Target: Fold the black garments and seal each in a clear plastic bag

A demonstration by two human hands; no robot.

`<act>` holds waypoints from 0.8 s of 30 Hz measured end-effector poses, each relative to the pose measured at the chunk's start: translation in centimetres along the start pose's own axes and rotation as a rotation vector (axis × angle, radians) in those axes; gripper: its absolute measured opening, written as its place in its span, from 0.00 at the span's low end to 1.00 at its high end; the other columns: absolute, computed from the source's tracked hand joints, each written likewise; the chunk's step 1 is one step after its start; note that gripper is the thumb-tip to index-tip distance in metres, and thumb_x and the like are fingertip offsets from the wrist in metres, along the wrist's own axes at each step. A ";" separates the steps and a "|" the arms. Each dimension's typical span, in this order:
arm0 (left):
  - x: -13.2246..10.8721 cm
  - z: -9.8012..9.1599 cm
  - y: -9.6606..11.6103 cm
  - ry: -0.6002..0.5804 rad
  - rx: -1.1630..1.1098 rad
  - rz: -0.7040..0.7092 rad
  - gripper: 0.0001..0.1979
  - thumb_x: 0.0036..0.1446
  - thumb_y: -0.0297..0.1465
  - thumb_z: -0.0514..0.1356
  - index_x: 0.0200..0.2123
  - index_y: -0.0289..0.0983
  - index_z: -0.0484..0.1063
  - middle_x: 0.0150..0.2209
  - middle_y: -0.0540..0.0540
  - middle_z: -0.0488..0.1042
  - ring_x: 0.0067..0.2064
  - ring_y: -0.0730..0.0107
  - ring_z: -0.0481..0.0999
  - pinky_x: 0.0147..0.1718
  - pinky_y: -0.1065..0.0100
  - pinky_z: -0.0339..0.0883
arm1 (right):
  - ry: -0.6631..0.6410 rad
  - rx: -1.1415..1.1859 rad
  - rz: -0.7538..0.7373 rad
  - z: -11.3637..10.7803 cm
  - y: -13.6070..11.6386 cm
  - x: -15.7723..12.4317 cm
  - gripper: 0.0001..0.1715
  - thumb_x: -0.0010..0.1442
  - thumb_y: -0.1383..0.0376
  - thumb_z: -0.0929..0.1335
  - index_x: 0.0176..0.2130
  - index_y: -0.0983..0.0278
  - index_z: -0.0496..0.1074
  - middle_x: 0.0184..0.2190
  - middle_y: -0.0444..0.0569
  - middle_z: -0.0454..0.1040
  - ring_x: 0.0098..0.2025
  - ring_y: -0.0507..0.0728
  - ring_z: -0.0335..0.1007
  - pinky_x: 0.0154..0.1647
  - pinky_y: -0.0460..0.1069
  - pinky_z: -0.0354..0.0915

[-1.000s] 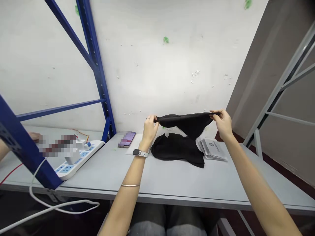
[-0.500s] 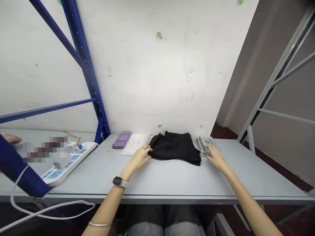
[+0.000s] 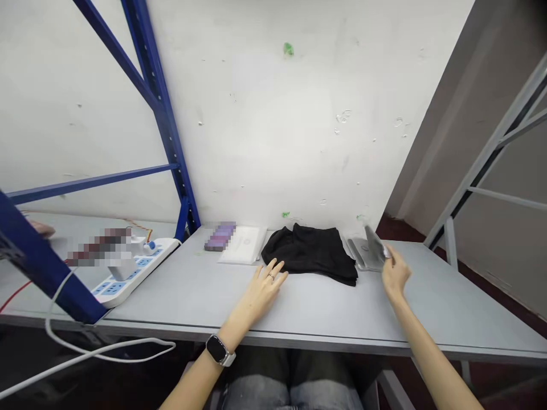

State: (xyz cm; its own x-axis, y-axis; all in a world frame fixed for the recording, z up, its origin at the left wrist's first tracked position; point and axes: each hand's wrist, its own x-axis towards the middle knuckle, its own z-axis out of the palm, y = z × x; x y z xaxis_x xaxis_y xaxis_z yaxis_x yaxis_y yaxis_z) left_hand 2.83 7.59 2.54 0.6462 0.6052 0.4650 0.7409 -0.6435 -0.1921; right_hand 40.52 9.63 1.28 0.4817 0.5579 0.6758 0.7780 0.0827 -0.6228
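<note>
A folded black cloth garment [image 3: 310,253] lies in a loose heap on the grey table [image 3: 325,307]. My left hand [image 3: 267,283] rests on the tabletop just in front of it, fingers apart and holding nothing. At the heap's right, several flat grey printed packets [image 3: 359,253] lie in a stack. My right hand [image 3: 395,272] grips one silver-grey packet [image 3: 375,245] by its edge, tilted up off the stack.
A white flat packet [image 3: 241,245] and a blurred phone [image 3: 220,236] lie behind my left hand. A white power strip [image 3: 137,272] with plugs sits at left, beside a blue rack upright [image 3: 182,193]. Another person's hand [image 3: 43,229] shows at far left.
The black garment now lies on the table, no longer held up. My right hand has lifted a packet from the stack. My left hand has moved back toward the table's front edge.
</note>
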 end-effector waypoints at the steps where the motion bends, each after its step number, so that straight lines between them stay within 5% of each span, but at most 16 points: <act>1: -0.1 -0.3 0.5 0.049 0.018 0.000 0.25 0.56 0.19 0.54 0.57 0.39 0.63 0.63 0.39 0.60 0.64 0.53 0.56 0.56 0.49 0.59 | 0.030 0.022 -0.008 -0.6 -1.1 -0.7 0.29 0.60 0.66 0.52 0.56 0.66 0.66 0.53 0.56 0.71 0.54 0.64 0.66 0.55 0.62 0.61; 3: -0.2 -1.1 1.8 0.145 0.049 0.009 0.27 0.59 0.22 0.53 0.61 0.40 0.58 0.65 0.41 0.56 0.66 0.54 0.52 0.59 0.50 0.56 | 0.000 0.086 -0.081 -1.7 -3.7 -2.7 0.28 0.61 0.67 0.53 0.57 0.59 0.65 0.56 0.48 0.68 0.58 0.60 0.63 0.59 0.58 0.59; 7: -1.0 -2.2 4.2 0.296 0.047 0.083 0.25 0.61 0.26 0.54 0.61 0.42 0.58 0.64 0.44 0.57 0.67 0.53 0.50 0.60 0.51 0.53 | -0.410 0.317 -0.481 -1.9 -8.5 -8.6 0.27 0.63 0.69 0.56 0.55 0.49 0.68 0.59 0.40 0.65 0.63 0.59 0.57 0.62 0.60 0.56; 11: -2.7 -1.2 5.4 0.224 -0.016 0.139 0.20 0.61 0.27 0.54 0.56 0.40 0.64 0.57 0.42 0.68 0.60 0.54 0.65 0.55 0.54 0.62 | -0.688 0.324 -0.734 -0.2 -10.2 -13.0 0.28 0.62 0.73 0.57 0.55 0.50 0.68 0.60 0.44 0.63 0.63 0.60 0.56 0.58 0.60 0.62; 15: -4.5 0.5 4.9 0.137 -0.051 0.131 0.17 0.61 0.22 0.50 0.53 0.35 0.66 0.51 0.41 0.74 0.51 0.58 0.74 0.46 0.59 0.69 | -0.681 0.277 -0.746 0.0 -10.2 -14.3 0.23 0.59 0.72 0.62 0.52 0.56 0.69 0.56 0.51 0.67 0.59 0.62 0.60 0.54 0.60 0.65; 19: -5.4 0.9 4.4 0.118 -0.050 0.075 0.19 0.59 0.19 0.48 0.51 0.35 0.67 0.52 0.40 0.74 0.53 0.58 0.73 0.47 0.58 0.69 | -0.596 0.302 -0.743 -0.6 -10.3 -14.8 0.13 0.60 0.69 0.64 0.43 0.54 0.71 0.44 0.49 0.73 0.49 0.61 0.69 0.45 0.57 0.69; 24: -4.9 0.5 4.7 0.102 -0.091 0.030 0.18 0.58 0.21 0.51 0.51 0.35 0.68 0.53 0.41 0.73 0.56 0.57 0.70 0.51 0.56 0.67 | -0.546 0.288 -0.850 -0.4 -10.3 -16.1 0.12 0.61 0.72 0.64 0.42 0.57 0.70 0.38 0.49 0.73 0.43 0.59 0.70 0.41 0.55 0.67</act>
State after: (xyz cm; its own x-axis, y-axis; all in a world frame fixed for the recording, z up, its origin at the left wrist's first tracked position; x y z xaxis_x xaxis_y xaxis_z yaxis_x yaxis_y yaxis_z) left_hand 3.20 1.84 -1.12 0.6423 0.5371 0.5468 0.6990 -0.7031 -0.1306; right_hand 24.91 -0.49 -3.04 -0.4812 0.5150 0.7094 0.6149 0.7751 -0.1455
